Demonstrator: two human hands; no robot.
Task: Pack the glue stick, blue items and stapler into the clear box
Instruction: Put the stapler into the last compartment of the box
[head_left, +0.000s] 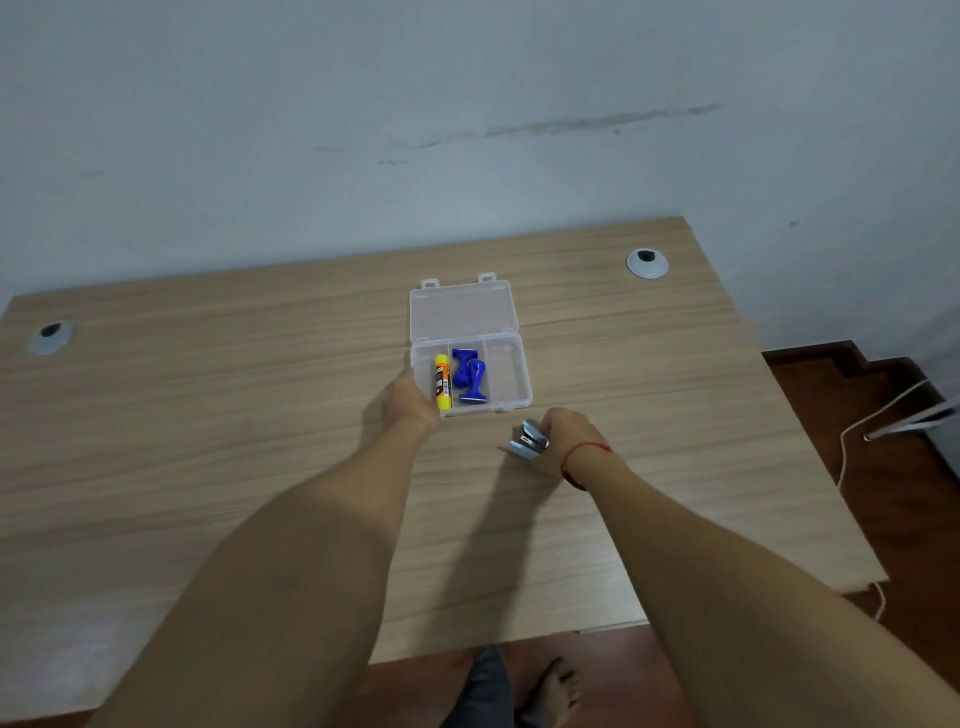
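Right hand (563, 434) grasping stapler (529, 441), left hand (410, 397) steadying clear box (511, 387), glue stick (442, 382), blue items (469, 376) inside

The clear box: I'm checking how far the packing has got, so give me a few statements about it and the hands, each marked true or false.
1. The glue stick lies in the left compartment of the clear box. True.
2. The blue items are still on the desk. False: they lie in the box's middle compartment.
3. The right hand holds the stapler outside the box. True.
4. The box's lid is closed. False: it lies open flat behind the box.
5. The left hand is far from the box. False: it rests at the box's near left corner.
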